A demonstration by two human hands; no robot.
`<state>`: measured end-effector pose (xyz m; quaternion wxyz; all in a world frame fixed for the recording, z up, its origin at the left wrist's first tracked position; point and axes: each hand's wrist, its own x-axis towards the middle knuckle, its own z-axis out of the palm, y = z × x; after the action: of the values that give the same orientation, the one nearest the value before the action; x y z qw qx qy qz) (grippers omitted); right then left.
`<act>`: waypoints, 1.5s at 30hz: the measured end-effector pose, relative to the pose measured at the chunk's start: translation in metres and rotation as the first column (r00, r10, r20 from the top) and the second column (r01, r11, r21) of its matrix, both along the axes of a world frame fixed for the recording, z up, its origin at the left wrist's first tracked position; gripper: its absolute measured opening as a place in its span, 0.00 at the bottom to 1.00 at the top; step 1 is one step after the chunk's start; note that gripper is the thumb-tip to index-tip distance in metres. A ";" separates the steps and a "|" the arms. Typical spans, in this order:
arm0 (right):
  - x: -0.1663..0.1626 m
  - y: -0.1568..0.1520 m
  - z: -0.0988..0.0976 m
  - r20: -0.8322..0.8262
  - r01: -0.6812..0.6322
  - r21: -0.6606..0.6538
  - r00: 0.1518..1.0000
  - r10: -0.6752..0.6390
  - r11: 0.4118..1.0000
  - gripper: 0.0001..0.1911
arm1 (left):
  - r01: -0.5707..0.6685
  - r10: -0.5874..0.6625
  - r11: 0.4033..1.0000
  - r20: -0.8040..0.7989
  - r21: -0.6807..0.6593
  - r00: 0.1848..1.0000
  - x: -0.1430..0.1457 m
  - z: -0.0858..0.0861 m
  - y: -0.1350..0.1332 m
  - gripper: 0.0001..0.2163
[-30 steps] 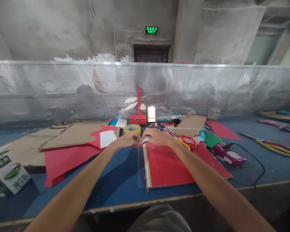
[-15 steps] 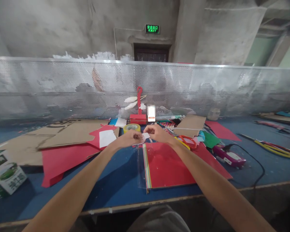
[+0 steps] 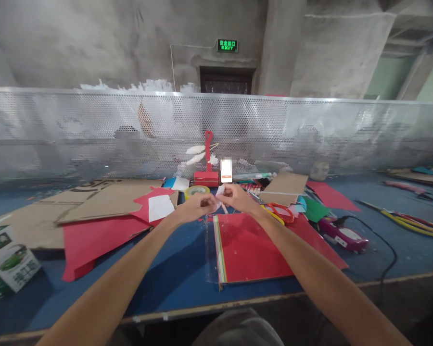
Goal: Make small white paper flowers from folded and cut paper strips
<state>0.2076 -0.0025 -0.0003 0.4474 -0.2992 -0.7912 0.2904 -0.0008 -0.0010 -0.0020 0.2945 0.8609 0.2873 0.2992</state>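
Note:
Between my two hands is a small white piece of paper (image 3: 220, 191), partly hidden by my fingers. My right hand (image 3: 234, 198) pinches it from the right. My left hand (image 3: 199, 206) is closed close to its lower left, fingertips on what looks like a thin clear or pale edge. Just behind my left hand stands a roll of yellow tape (image 3: 197, 191). Below my hands lies a stack of coloured paper (image 3: 252, 247), red on top, in a clear sleeve. A phone (image 3: 226, 170) stands upright behind my right hand.
Cardboard (image 3: 104, 199) and red paper (image 3: 104, 242) cover the left side, with a milk carton (image 3: 12, 259) near the front. On the right lie red and yellow scissors (image 3: 283, 214), a purple corded device (image 3: 342, 234) and large shears (image 3: 407, 222). A perforated metal screen (image 3: 159, 125) rises behind.
The small white paper has turned from lying flat to standing more upright between my fingers. My hands stay nearly in place, the left slightly lower.

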 end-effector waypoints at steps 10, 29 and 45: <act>0.000 -0.002 0.003 -0.023 0.031 -0.078 0.999 -0.033 0.996 0.16 | 0.021 -0.019 1.000 0.155 -0.009 0.988 0.004 0.006 -0.009 0.12; 0.000 0.001 0.003 -0.168 0.001 -0.186 0.985 -0.033 0.983 0.14 | 0.022 -0.023 1.000 0.149 0.005 0.989 0.005 0.005 -0.008 0.10; -0.004 0.001 0.000 -0.249 -0.088 -0.204 0.968 0.035 0.975 0.16 | 0.078 -0.062 0.994 0.183 -0.081 0.981 0.006 0.002 -0.009 0.16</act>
<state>0.2036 -0.0016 -0.0001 0.4971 -0.2828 -0.7034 0.4221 0.0056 -0.0103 0.0000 0.3673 0.8262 0.2419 0.3521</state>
